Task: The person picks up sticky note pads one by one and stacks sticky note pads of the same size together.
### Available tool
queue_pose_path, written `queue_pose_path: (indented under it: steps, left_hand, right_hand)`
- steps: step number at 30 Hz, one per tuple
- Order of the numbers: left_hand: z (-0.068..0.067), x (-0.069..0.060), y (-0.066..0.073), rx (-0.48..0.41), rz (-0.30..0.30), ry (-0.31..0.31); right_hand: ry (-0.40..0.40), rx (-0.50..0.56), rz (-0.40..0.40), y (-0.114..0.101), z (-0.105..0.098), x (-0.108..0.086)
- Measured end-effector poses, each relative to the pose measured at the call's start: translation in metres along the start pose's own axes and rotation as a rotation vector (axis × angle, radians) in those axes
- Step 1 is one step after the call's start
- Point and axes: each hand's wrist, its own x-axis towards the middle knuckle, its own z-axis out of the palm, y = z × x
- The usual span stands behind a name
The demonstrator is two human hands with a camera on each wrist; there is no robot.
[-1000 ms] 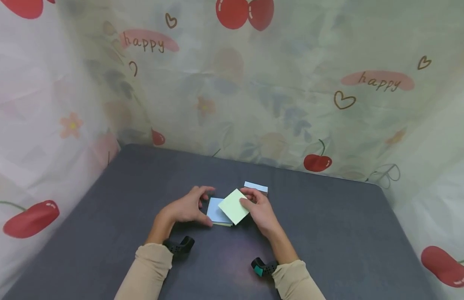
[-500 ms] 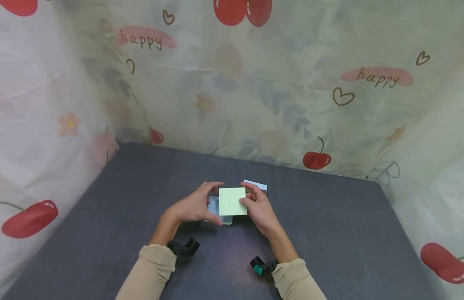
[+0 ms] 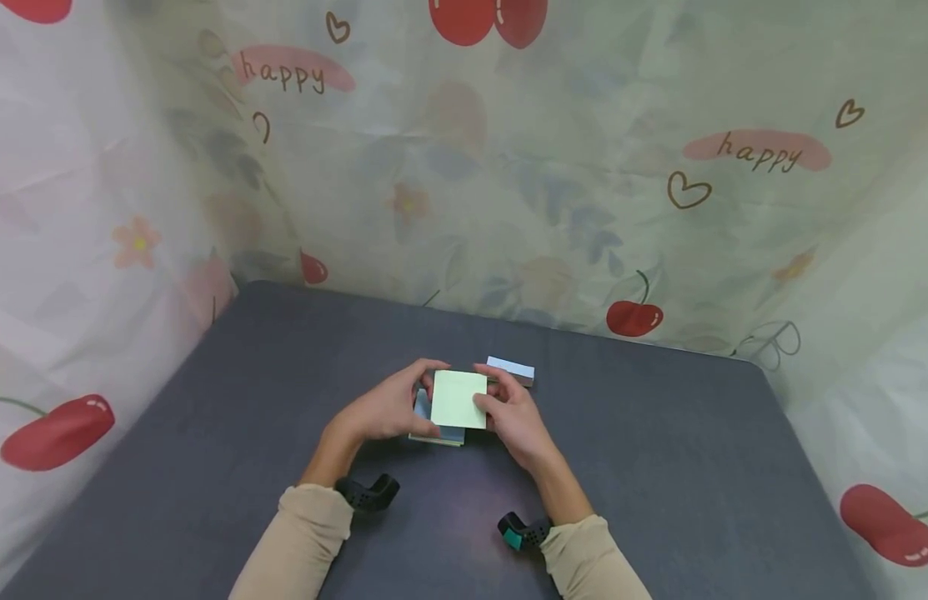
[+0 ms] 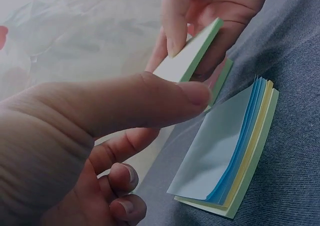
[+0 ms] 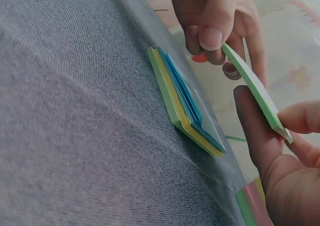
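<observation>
My right hand pinches a light green sticky note pad by its right side, thumb in front. At the pad's left side, my left hand has its thumb on the lower corner and a finger at the upper edge. The right wrist view shows that thumb touching the end of the pad's green edge. Below the held pad, on the table, lies a stack of sticky notes with blue sheets on top, then yellow and green. In the head view the pad and left hand partly cover it.
Behind my right hand sits another block of sticky notes, pale on top, with pink and green layers at its side. A dark grey cloth covers the table. Patterned curtains rise at the back and sides.
The green pad has turned from a diamond angle to square and shifted slightly left. My left hand has moved right, from beside the blue stack to the pad's left edge.
</observation>
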Motion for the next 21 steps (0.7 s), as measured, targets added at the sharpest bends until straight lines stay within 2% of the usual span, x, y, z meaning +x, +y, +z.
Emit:
queue_pose_path:
  steps: [6, 12, 16, 21]
  left_hand:
    - [-0.004, 0.0, 0.001, 0.038, -0.009, 0.006]
    - [-0.006, -0.001, 0.0, 0.026, -0.008, 0.004]
    - [-0.008, -0.002, 0.002, 0.014, -0.001, -0.006]
    - [-0.01, -0.005, 0.003, 0.023, 0.005, -0.003]
  right_hand:
    - [-0.006, -0.166, -0.06, 0.0, -0.003, 0.0]
    - [-0.14, -0.409, -0.147, 0.0, -0.014, -0.004]
    - [-0.218, -0.49, -0.188, 0.001, -0.016, -0.005]
    - [-0.214, -0.552, -0.217, -0.001, -0.013, -0.005]
